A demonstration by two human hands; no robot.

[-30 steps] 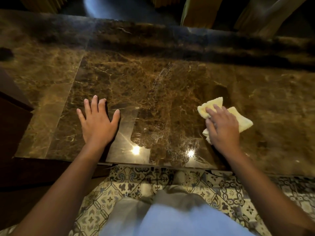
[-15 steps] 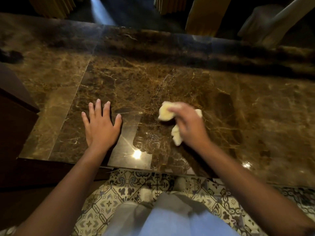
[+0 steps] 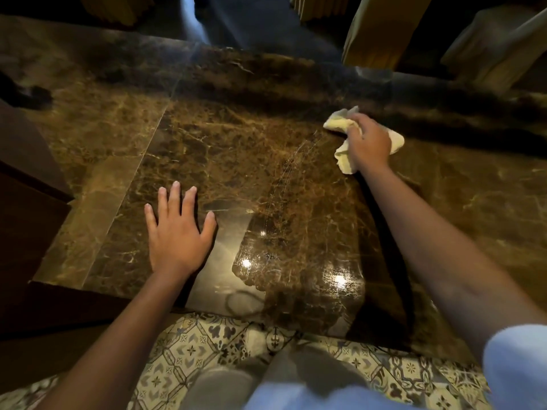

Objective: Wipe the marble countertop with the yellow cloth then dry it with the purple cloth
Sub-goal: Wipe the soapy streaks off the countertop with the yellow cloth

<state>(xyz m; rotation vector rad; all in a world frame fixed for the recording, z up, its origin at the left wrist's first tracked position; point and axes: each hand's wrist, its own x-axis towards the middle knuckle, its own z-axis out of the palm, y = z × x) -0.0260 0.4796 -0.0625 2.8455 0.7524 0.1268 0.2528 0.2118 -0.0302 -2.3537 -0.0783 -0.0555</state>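
The brown marble countertop (image 3: 236, 149) fills the middle of the view, glossy with light spots near its front edge. My right hand (image 3: 368, 140) is stretched far across it, gripping the crumpled yellow cloth (image 3: 340, 124) and pressing it on the marble near the dark back strip. Part of the cloth sticks out behind and below my hand. My left hand (image 3: 177, 232) lies flat on the marble near the front, fingers spread, holding nothing. No purple cloth is in view.
A dark wooden cabinet (image 3: 26, 184) borders the counter on the left. A dark object (image 3: 26, 93) lies at the far left of the marble. Covered chairs (image 3: 381, 31) stand beyond the back edge. Patterned floor tiles (image 3: 207, 350) show below the front edge.
My right hand has swept the yellow cloth from the right side to the middle, then away from me to the back right. The left hand has stayed planted.
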